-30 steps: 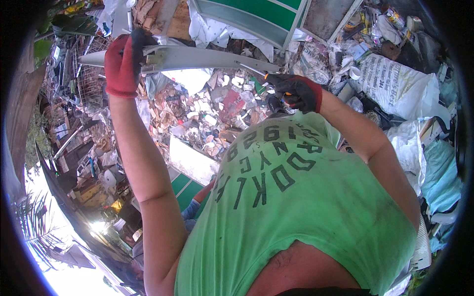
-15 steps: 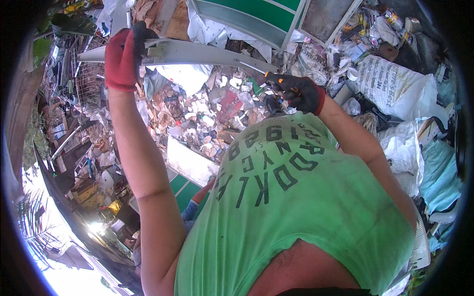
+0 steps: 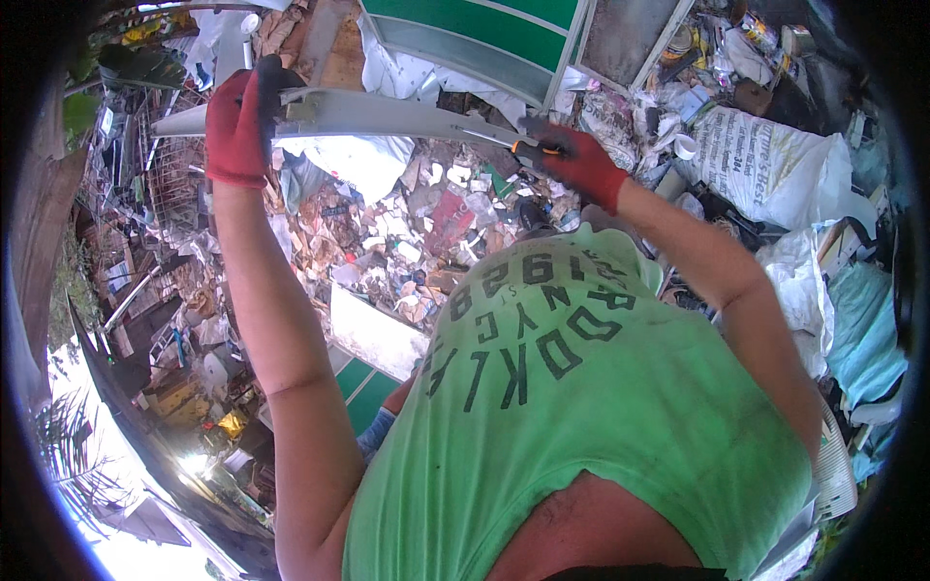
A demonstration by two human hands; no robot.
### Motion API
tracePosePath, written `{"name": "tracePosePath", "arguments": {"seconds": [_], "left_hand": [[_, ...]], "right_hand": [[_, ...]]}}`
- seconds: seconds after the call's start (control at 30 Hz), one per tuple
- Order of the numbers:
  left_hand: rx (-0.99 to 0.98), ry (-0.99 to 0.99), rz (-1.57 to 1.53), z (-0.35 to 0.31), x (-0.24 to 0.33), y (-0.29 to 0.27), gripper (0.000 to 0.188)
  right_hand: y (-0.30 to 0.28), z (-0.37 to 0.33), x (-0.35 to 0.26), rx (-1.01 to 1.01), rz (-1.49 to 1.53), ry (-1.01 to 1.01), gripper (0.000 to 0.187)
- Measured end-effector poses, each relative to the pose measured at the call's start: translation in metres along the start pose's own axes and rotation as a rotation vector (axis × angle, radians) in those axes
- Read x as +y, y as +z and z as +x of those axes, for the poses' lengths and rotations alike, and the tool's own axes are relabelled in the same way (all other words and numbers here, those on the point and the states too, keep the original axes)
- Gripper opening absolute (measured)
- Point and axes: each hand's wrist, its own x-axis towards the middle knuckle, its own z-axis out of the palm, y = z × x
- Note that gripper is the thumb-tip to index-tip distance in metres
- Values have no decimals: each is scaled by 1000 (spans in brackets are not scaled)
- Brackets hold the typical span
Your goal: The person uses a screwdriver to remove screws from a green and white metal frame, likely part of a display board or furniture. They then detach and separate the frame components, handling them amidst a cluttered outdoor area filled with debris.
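A long pale grey strip [image 3: 387, 118], slightly bowed, lies crosswise in front of me. Its left part is held in my left hand [image 3: 242, 131], gloved in red and black, with the fingers closed over it. My right hand [image 3: 581, 165], in a matching glove, is closed around the orange and black handle of a screwdriver [image 3: 535, 149]. The screwdriver's thin metal shaft points left and lies along the right part of the strip. Whether the tip touches the strip or only overlaps it in view, I cannot tell.
Scattered scrap and broken pieces [image 3: 407, 223] cover the ground below the strip. Green and white panels [image 3: 484, 34] stand beyond it. Stuffed white sacks [image 3: 775, 169] crowd the right side. Another person's arm [image 3: 397, 397] shows at lower left, beside a white board [image 3: 373, 329].
My right hand has shifted a little left and turned, showing more of the glove's red back. The screwdriver has moved left along the strip. My left hand keeps its hold.
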Motion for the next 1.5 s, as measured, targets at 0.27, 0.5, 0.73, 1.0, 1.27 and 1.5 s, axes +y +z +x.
{"name": "tracePosePath", "arguments": {"seconds": [0.27,0.5,0.73,1.0,1.27,1.5], "left_hand": [[-43,-129,-60,-7,24,7,48],[21,-37,34,-14,14,3,36],[-76,-63,73,-20,8,-4,41],[-24,-22,-49,-34,17,2,39],[27,-11,-77,-42,20,2,40],[56,-36,-33,-47,21,3,40]], "right_hand": [[6,-10,1,-394,1016,810,40],[-3,14,7,-543,648,632,39],[-6,10,-16,-251,-1065,-192,46],[0,-19,-25,-41,995,606,35],[3,-20,-16,-428,879,863,43],[22,-23,16,-71,-485,-102,48]]}}
